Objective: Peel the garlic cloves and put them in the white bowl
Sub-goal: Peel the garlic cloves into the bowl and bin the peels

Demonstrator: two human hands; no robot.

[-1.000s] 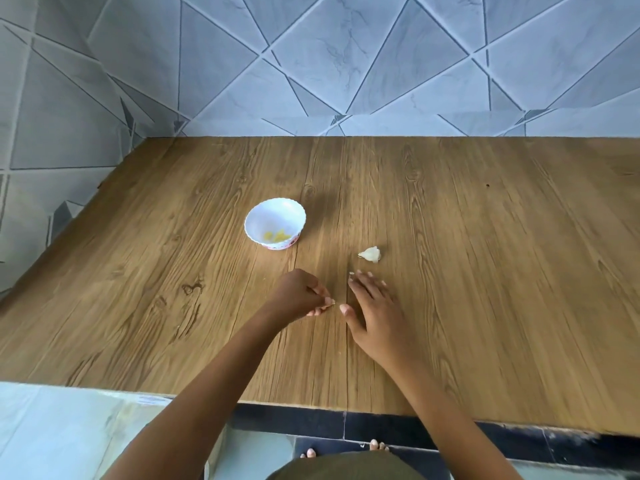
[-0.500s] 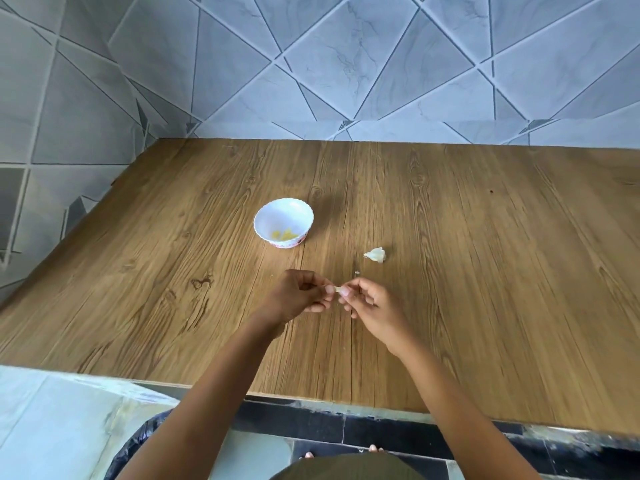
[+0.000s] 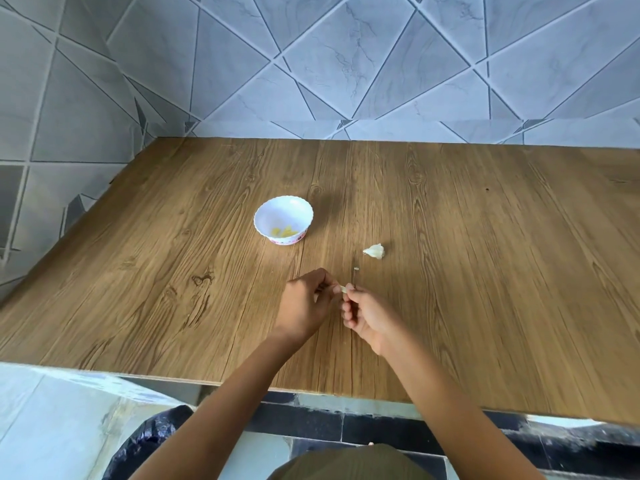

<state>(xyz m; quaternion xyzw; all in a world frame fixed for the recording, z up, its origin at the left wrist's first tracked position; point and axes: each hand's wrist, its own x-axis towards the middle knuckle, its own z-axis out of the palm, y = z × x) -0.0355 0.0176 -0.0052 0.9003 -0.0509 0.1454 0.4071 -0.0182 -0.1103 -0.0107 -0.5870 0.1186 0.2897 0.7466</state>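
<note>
I see the left hand (image 3: 304, 303) and the right hand (image 3: 367, 315) meeting over the wooden table (image 3: 485, 271), both pinching one small pale garlic clove (image 3: 343, 289) between their fingertips. Just beyond the right hand lies a tiny scrap (image 3: 356, 269), and past that a garlic chunk (image 3: 374, 251) in its skin. Beyond the left hand stands the white bowl (image 3: 263, 216), with yellowish peeled cloves (image 3: 284, 232) inside. Below the left forearm, past the table edge, I see a black bag (image 3: 149, 441)

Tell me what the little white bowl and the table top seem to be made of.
The white bowl looks like glossy plastic or melamine, perhaps ceramic: thin scalloped rim, printed red band near the base. The table top looks like matte wood-grain laminate: flat printed grain, thin pale edge.
</note>
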